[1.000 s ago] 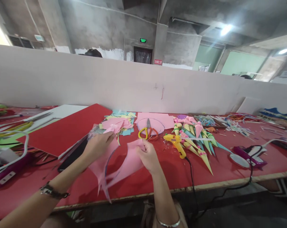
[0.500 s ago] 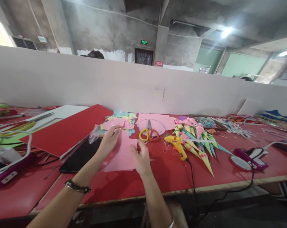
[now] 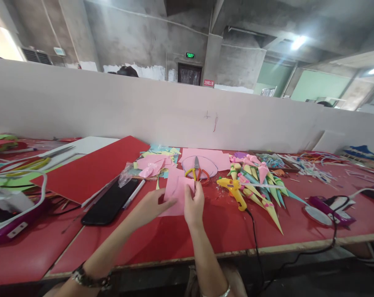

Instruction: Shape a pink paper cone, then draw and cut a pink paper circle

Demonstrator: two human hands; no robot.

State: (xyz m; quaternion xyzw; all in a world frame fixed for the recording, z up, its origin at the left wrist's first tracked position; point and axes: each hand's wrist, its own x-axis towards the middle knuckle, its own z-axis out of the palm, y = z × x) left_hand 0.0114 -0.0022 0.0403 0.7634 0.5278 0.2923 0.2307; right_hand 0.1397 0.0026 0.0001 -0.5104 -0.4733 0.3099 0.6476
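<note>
My right hand point(image 3: 194, 204) pinches the right edge of a pink paper sheet point(image 3: 177, 208) between thumb and fingers. At the sheet's left edge is my left hand point(image 3: 152, 208), thumb and fingers apart; whether it touches the paper is hard to tell. A curved line is drawn on the sheet. Just beyond, scissors point(image 3: 196, 167) with a yellow and an orange handle lie on larger pink paper point(image 3: 222, 161) marked with a drawn oval. Pink scraps point(image 3: 151, 165) lie past my left hand. Nearer to it are a pen point(image 3: 134, 194) and a black phone point(image 3: 108, 204).
A yellow glue gun point(image 3: 236, 192) lies to the right, its cord running over the table edge. Beside it are paper cones point(image 3: 269, 198) in yellow, blue and pink. Red board point(image 3: 97, 169) lies left, near a purple power strip point(image 3: 16, 229). A white partition point(image 3: 143, 111) stands behind.
My left hand has come off the sheet's upper part, moving down toward me, and its fingers have parted. The right hand and sheet have shifted slightly right. The pen now shows beside the phone.
</note>
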